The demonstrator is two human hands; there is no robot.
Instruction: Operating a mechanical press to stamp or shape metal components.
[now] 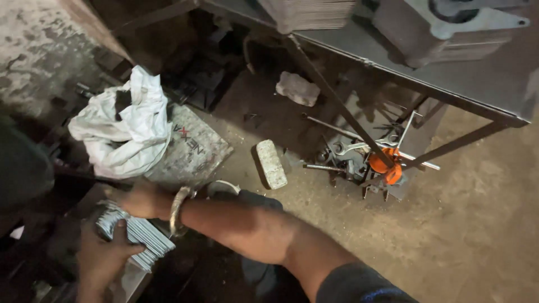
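A stack of thin grey metal plates lies at the lower left. My left hand comes up from the bottom edge, its fingers closed over the near end of the stack. My right arm crosses from the lower right, a metal bangle on the wrist. My right hand rests on the far end of the same stack, its fingers partly hidden in the dark behind it.
A crumpled white sack sits on a printed grey board. Two bricks lie on the dirt floor. Wrenches and an orange part lie under a metal table with slanted braces.
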